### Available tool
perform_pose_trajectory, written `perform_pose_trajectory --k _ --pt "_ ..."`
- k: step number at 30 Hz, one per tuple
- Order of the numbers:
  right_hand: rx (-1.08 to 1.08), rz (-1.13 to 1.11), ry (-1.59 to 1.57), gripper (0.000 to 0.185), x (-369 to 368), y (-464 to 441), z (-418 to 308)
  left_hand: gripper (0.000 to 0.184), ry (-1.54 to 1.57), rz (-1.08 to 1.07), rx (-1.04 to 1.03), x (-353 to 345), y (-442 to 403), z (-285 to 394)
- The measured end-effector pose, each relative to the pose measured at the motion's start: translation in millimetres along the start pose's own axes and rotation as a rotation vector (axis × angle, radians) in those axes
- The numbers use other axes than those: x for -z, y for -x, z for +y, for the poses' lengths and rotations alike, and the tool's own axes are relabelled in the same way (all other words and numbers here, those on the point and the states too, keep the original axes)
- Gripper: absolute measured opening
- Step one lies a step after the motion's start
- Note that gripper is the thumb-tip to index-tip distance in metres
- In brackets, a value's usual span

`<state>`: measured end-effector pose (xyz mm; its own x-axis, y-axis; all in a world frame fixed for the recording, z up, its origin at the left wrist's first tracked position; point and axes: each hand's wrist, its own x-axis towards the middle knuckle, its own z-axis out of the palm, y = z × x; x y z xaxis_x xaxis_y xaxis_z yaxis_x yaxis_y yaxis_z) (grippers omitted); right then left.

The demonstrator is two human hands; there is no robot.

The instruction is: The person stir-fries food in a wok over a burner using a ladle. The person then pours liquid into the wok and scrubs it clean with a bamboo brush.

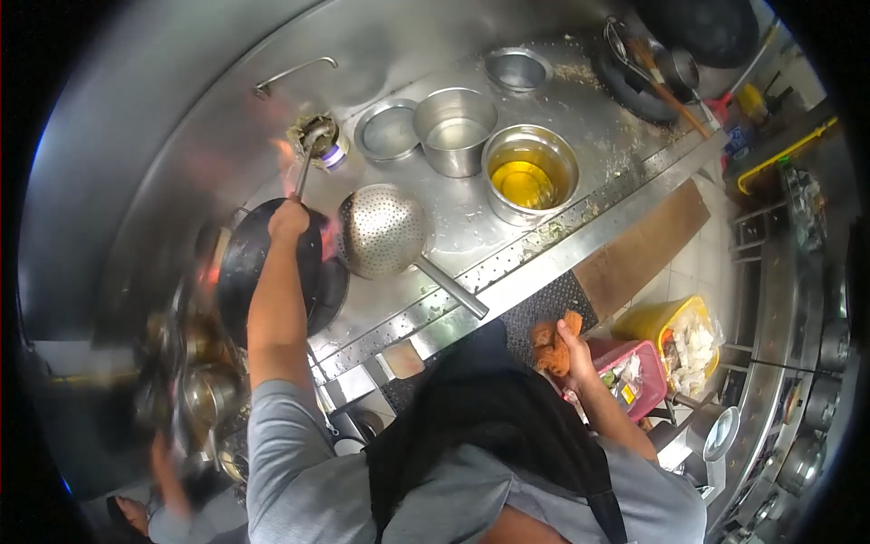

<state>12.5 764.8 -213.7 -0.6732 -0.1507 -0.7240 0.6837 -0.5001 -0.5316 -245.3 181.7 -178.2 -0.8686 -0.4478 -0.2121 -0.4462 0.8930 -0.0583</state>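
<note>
Ladle [304, 172] is gripped in the left hand [289, 219], whose fingers are wrapped round the end of the handle, over the rim of a black wok [241, 267] at the left end of the steel bench [450, 218]. The ladle's head is reached away from the hand toward the back edge, at the mouth of a small container [336, 155] with a purple band; whether it is dipped in cannot be told. Reddish flames [329, 238] are seen beside the wok.

An orange-brown cloth [550, 350] is clasped in the right hand [578, 355], beyond the bench's front edge, near a pink bin [654, 381] and a yellow bin [637, 319]. The two hands are held well apart.

To the right of the wok, a perforated strainer [381, 227] is laid with its handle angled over the front edge. Between it and the right end, a steel pot [517, 214] of yellow liquid is placed near the front edge, with a second pot [453, 166] and a shallow bowl [390, 156] set beside it. At the lower left, another person's forearm [169, 476] is blurred.
</note>
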Motion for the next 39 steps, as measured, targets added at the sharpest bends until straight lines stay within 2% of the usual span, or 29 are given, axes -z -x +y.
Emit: perform_pose_trajectory --k 3,4,6,8,10,12,14,16,17,19,20,21,22,24,26,28,32,34,36,39 --pt "-0.003 -0.021 0.009 0.052 12 -7 -11 0.053 0.100 0.068 0.109 32 69 41" --pt "0.006 -0.008 0.030 0.052 16 -9 -13 0.053 0.100 0.067 0.118 23 84 51" --pt "-0.020 0.010 0.044 0.051 26 -9 -14 0.058 0.255 0.206 0.118 -4 113 67" --pt "-0.037 0.024 0.068 0.051 31 -8 -18 0.062 0.513 0.391 -0.036 -50 135 83" --pt "0.007 0.014 0.050 0.051 30 -4 -19 0.066 0.402 0.511 -0.155 -88 134 102" --pt "0.020 0.019 0.043 0.051 34 -3 -16 0.071 0.554 0.145 0.007 -86 123 142" --pt "0.043 0.024 0.033 0.051 36 1 -15 0.069 0.640 0.346 -0.033 -157 67 172" --pt "0.054 0.107 0.043 0.051 37 10 -13 0.043 1.609 -0.326 0.207 -90 73 209" --pt "0.055 0.079 0.060 0.050 44 12 -9 0.043 1.627 -0.325 0.206 -84 63 214" --pt "0.050 0.096 0.043 0.050 59 12 10 0.011 2.566 -0.703 0.463 -74 52 217" --pt "0.036 0.110 0.011 0.050 68 12 18 0.011 2.585 -0.698 0.459 -73 58 215" --pt "0.042 0.115 0.037 0.050 66 20 21 0.003 2.709 -0.744 0.406 -70 68 211" --pt "0.047 0.107 0.052 0.050 65 23 25 0.010 2.829 -0.787 0.344 -66 78 204" --pt "0.018 0.096 -0.017 0.051 61 27 39 0.007 2.924 -0.813 0.299 -66 92 181" --pt "0.042 0.087 0.055 0.052 54 26 51 0.003 3.053 -0.965 0.127 -55 116 151" --pt "0.057 0.063 0.131 0.053 39 24 65 0.005 3.091 -1.122 0.048 -43 144 114" --pt "0.055 0.016 0.199 0.052 -20 24 92 0.013 3.081 -1.076 0.027 -18 222 29" --pt "0.040 -0.001 0.283 0.051 -47 24 111 0.018 3.037 -1.126 -0.030 -8 265 -16" --pt "-0.004 -0.058 0.291 0.050 -69 22 129 0.023 3.007 -1.044 -0.023 -4 307 -59" --pt "0.008 -0.089 0.332 0.048 -100 20 158 0.024 2.970 -0.921 0.109 1 373 -113"
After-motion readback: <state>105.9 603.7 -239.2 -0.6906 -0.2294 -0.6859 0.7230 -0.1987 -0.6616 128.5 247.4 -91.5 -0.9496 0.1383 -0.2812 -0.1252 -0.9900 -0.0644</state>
